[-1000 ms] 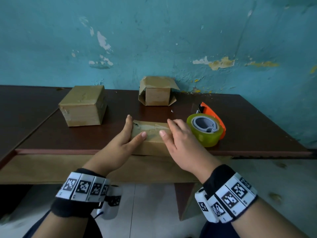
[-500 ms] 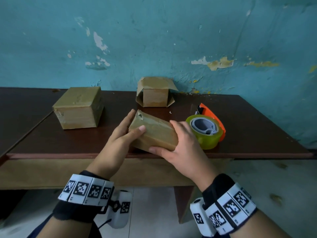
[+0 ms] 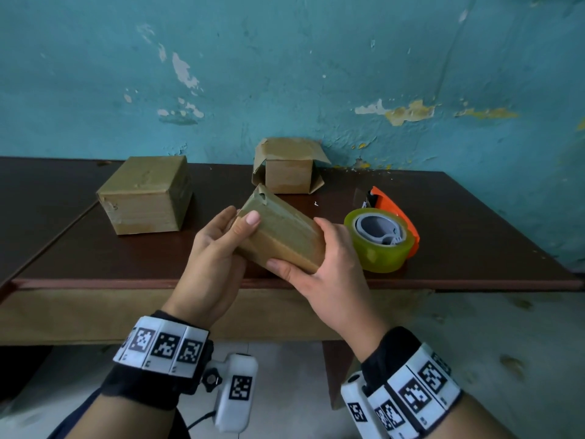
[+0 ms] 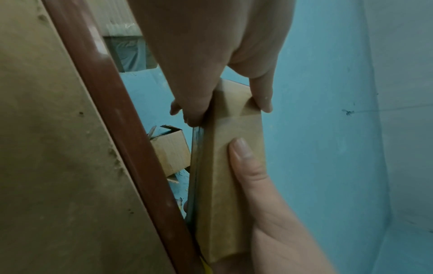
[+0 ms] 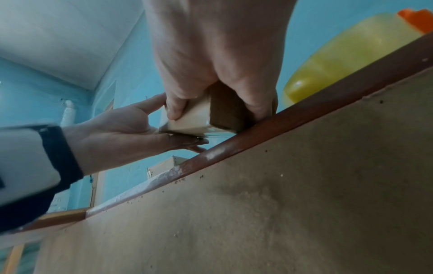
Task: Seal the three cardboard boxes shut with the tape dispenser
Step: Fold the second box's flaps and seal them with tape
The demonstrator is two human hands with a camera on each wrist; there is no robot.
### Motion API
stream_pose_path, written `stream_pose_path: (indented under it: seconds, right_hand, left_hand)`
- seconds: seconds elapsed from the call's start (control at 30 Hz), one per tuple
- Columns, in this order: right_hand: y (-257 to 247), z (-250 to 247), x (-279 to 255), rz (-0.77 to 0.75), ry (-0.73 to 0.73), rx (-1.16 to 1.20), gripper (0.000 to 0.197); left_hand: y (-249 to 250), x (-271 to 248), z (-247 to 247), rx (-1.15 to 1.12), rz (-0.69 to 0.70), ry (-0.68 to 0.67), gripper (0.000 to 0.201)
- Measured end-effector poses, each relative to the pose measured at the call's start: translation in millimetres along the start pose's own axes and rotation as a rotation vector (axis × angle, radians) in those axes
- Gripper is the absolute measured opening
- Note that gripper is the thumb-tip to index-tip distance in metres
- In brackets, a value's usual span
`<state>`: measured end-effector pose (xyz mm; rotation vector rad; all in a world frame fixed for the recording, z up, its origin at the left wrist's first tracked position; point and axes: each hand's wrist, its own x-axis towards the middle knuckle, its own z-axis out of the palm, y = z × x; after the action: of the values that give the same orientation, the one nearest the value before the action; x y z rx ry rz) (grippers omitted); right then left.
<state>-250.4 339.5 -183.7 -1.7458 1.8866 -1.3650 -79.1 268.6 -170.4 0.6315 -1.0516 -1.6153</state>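
A small brown cardboard box (image 3: 285,226) is tilted in the air above the table's front edge, held by both hands. My left hand (image 3: 242,216) grips its far left end, thumb on top. My right hand (image 3: 302,247) grips its near right end, thumb along the front face. The left wrist view shows that box (image 4: 227,185) end-on between both hands. A larger closed box (image 3: 145,194) sits at the left. A third box (image 3: 288,167) with loose flaps stands by the wall. The tape dispenser (image 3: 381,237), orange with a yellowish roll, lies to the right of my right hand.
The dark brown table (image 3: 474,242) stands against a peeling teal wall (image 3: 316,74). Its front edge (image 5: 304,115) runs just under the held box. A second dark tabletop (image 3: 31,191) adjoins on the left. Pale floor tiles (image 3: 285,391) show below.
The small box lay flat near the table's front edge with both hands on it. Both hands have since lifted it off the table and tilted it.
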Motion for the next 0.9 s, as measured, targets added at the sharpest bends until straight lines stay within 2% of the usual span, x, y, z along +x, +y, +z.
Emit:
stream_pose_path:
  seconds: [0.1, 0.13, 0.27, 0.33, 0.37, 0.43, 0.5, 0.6, 0.67, 0.73, 0.8, 0.87, 0.9]
  right_hand:
    - [3, 4, 0, -0.007, 0.005, 0.010, 0.108]
    - [3, 5, -1, -0.009, -0.001, 0.010, 0.108]
    - [0, 7, -1, 0.019, -0.024, 0.085, 0.106]
    - [-1, 10, 1, 0.008, -0.047, 0.187, 0.093]
    - [-1, 12, 0, -0.004, -0.068, 0.246, 0.082]
    - [-5, 14, -3, -0.007, -0.125, 0.301, 0.064]
    - [-7, 14, -6, 0.022, -0.199, 0.282, 0.059]
    - [-8, 10, -6, 0.078, -0.302, 0.337, 0.063]
    - [-11, 6, -5, 0.061, -0.283, 0.378, 0.051]
    - [-14, 3, -3, 0.058, -0.233, 0.514, 0.039]
    - [-16, -3, -1, 0.117, -0.181, 0.739, 0.046]
    - [-13, -6, 3, 0.156, -0.123, 0.875, 0.074]
    - [-12, -7, 4, 0.150, -0.107, 0.879, 0.087]
  left_hand:
    - [-1, -2, 1, 0.017, 0.014, -0.053, 0.063]
    - [0, -2, 1, 0.019, 0.016, -0.058, 0.062]
    - [2, -5, 4, -0.029, 0.079, -0.050, 0.093]
    - [0, -8, 8, -0.022, 0.140, -0.054, 0.105]
    - [-2, -10, 11, 0.060, 0.181, -0.087, 0.103]
    - [-9, -13, 19, 0.358, 0.300, -0.185, 0.082]
    - [-17, -11, 18, 0.582, 0.401, -0.212, 0.071]
    - [-18, -5, 9, 0.719, 0.476, -0.240, 0.069]
    - [-16, -1, 2, 0.796, 0.502, -0.270, 0.068]
    - [-11, 4, -8, 0.930, 0.573, -0.252, 0.059]
    - [-3, 9, -18, 1.117, 0.669, -0.158, 0.047]
    - [3, 10, -22, 1.259, 0.702, -0.153, 0.048]
    - [4, 8, -21, 1.273, 0.670, -0.185, 0.049]
